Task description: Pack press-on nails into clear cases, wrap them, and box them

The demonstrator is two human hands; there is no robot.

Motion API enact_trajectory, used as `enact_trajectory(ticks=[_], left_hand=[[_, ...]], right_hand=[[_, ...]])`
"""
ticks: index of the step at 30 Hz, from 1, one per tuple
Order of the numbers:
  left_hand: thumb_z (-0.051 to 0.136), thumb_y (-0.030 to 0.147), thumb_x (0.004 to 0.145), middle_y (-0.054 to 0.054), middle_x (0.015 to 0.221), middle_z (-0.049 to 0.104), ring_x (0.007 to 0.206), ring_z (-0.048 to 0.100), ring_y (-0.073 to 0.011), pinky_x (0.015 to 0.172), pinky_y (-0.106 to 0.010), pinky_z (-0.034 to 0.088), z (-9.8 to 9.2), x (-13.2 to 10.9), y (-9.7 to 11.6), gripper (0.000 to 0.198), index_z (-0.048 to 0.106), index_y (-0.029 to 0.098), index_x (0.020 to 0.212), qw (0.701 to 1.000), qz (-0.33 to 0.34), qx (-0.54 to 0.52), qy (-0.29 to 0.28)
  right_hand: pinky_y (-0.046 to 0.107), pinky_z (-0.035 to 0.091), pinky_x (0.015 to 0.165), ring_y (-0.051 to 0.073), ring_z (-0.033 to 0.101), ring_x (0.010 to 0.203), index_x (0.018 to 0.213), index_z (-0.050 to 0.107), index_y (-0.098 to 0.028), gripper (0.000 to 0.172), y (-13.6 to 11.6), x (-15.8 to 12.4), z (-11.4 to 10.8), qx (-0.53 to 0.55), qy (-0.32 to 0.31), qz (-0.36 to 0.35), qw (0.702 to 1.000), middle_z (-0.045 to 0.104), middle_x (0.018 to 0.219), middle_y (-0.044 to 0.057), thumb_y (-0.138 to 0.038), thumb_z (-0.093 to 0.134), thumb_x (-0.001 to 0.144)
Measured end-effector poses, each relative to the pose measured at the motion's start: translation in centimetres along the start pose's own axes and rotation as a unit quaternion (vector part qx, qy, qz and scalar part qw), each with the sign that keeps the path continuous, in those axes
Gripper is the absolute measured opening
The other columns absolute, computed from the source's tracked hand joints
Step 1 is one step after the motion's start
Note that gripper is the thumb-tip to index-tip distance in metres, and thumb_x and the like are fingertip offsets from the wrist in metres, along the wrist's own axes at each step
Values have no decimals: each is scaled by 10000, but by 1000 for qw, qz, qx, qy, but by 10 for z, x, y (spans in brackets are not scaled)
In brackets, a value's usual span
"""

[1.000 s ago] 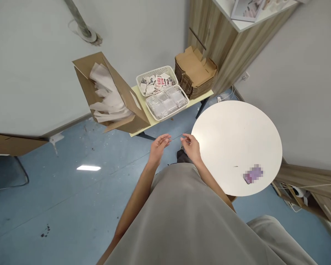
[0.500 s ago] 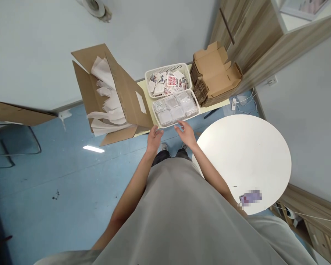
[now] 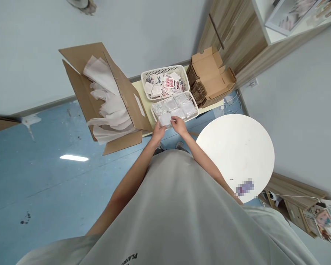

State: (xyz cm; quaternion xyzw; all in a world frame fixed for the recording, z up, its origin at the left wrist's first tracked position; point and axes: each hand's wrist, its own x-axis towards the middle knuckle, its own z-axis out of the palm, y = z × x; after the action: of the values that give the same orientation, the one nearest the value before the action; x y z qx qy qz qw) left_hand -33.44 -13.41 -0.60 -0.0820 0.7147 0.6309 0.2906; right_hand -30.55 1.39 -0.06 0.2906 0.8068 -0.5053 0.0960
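Note:
A white plastic basket [image 3: 194, 117] at the front of the narrow table holds stacks of flat square packets in clear plastic. Over its near left corner, both hands are at one whitish packet [image 3: 164, 119]. My left hand [image 3: 158, 133] has its thumb and fingers closed on the packet's lower left edge. On the right side, my right hand [image 3: 179, 126] pinches the packet's edge with fingertips and thumb. Whether the packet is lifted off the stack I cannot tell. Just behind stands a second white basket [image 3: 143, 76], filled with loose printed cards [image 3: 169, 82].
Left on the narrow table [image 3: 139, 87] is a tall open carton [image 3: 127, 97] stuffed with white sheets [image 3: 110, 99]. Folded brown boxes [image 3: 211, 75] are stacked at its right end. A round white table [image 3: 237, 147] stands at my right, with a blurred purple object [image 3: 245, 187] on it.
Both hands have moved forward from open poses before the front basket to a packet at its near left corner, and their fingers have closed on it. The view has shifted slightly.

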Motion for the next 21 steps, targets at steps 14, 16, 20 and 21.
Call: enact_trajectory(ticks=[14,16,20,21], left_hand=[[894,307,863,-147,1715,602,1606,552,-395,1309,-530,503,-8,-48,36,652,739,260,1494,997,54,-15,-61],[934,365,872,-143,1719,598,1579,579,-390,1307,-518,510,-3,-54,46,659,750,273,1497,994,52,-9,-95],[903,515,946,-128,1589,710,1472,695,-357,1292,-550,534,10,-65,65,725,674,311,1603,973,-38,-82,-212],[899,534,949,-128,1542,741,1436,723,-352,1279,-563,547,14,-68,69,750,651,308,1620,964,-63,-103,-238]], right_hand=[[433,669,1065,264,820,1131,1263,715,-223,533,-3,-84,-31,213,148,-30,965,818,1327,153,-644,765,939],[434,663,1080,262,805,1170,1294,686,-232,547,-1,-102,-35,236,186,-43,953,807,1326,150,-628,775,926],[475,668,1094,273,797,1151,1253,684,-262,443,-3,-138,-41,246,254,-58,934,805,1270,110,-533,785,918],[480,669,1097,274,796,1141,1220,694,-268,398,-4,-147,-41,238,266,-61,932,803,1247,98,-521,781,925]])
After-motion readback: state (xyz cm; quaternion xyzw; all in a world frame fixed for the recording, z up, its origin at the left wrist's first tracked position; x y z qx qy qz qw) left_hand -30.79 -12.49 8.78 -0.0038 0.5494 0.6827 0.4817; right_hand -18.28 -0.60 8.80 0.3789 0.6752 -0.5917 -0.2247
